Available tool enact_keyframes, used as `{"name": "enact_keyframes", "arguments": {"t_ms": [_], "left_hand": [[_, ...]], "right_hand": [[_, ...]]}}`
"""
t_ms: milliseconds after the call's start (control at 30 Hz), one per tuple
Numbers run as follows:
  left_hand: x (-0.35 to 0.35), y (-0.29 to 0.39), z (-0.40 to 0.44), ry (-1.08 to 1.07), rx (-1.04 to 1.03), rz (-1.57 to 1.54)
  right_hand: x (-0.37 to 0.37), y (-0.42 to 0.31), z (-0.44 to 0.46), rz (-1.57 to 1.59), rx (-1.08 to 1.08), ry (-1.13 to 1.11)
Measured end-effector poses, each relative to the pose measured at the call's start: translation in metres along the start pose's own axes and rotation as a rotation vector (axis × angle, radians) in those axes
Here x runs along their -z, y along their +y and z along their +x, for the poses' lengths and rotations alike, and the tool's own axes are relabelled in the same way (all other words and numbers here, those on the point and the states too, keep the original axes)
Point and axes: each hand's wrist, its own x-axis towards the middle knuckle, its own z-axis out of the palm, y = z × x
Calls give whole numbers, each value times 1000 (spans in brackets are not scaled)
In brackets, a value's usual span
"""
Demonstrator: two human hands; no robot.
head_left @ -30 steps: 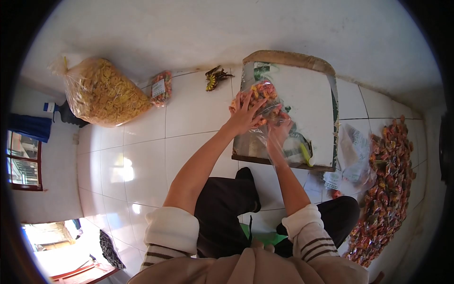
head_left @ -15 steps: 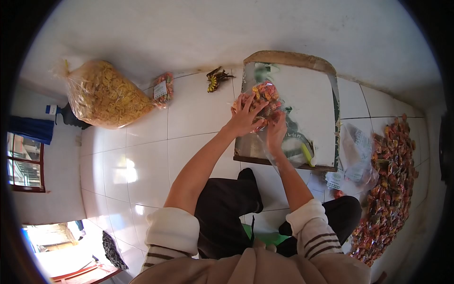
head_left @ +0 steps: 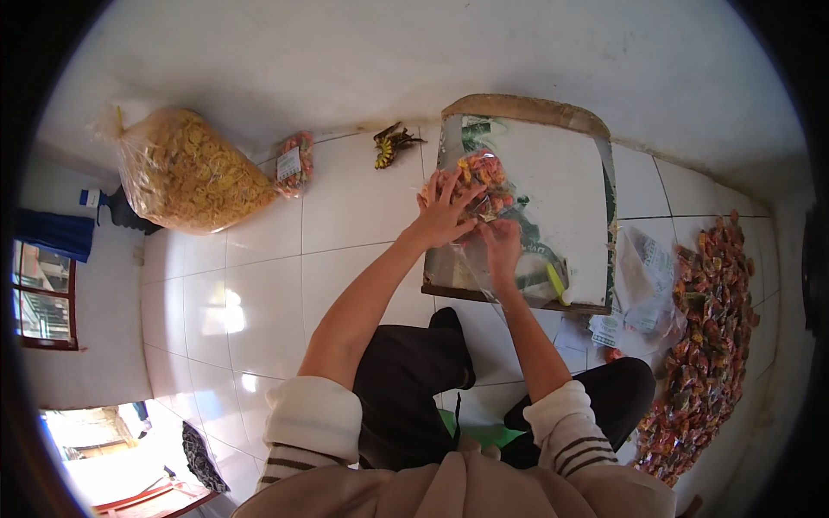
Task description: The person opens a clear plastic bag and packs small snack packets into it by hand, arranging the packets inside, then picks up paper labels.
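A clear plastic bag (head_left: 484,168) filled with small orange-red snack packets lies on the white low table (head_left: 561,190), at its left side. My left hand (head_left: 442,214) is spread over the near left part of the bag, its fingers curved onto the packets and holding it. Close to it, my right hand (head_left: 501,246) is closed in a pinch on the bag's loose plastic at the near end. That slack plastic trails toward the table's front edge. A yellow-green cutter (head_left: 555,281) lies near the front right corner of the tabletop.
Many small packets (head_left: 708,337) cover the floor at right, beside clear bags with printed labels (head_left: 648,285). A large sack of yellow chips (head_left: 194,173), a filled labelled bag (head_left: 294,164) and a bunch of bananas (head_left: 393,145) stand along the wall at left.
My right hand has moved slightly down and left along the bag's near end. The left hand stays on the bag. The whole view has shifted a little.
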Motion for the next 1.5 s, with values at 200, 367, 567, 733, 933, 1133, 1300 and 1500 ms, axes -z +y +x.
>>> {"name": "enact_keyframes", "arguments": {"t_ms": [200,367,567,733,933,1133,1300,1500], "left_hand": [[3,-9,1,-83,-34,-10],[-1,-15,3,-79,-58,-37],[4,-17,3,-107,-56,-156],[1,-21,5,-91,-70,-195],[3,-19,3,-113,-60,-181],[-8,-23,4,-40,-111,-174],[-1,-20,-7,-85,-41,-126],[-4,-24,-5,-73,-45,-168]], "right_hand": [[-9,16,-1,455,84,-226],[3,14,1,40,564,-215],[8,-5,11,-134,583,-216],[0,-25,16,-294,429,-190],[-13,-23,21,-339,299,-98],[0,1,17,-84,559,-375],[6,1,15,-367,736,-405],[14,-15,19,-549,888,-427]]}}
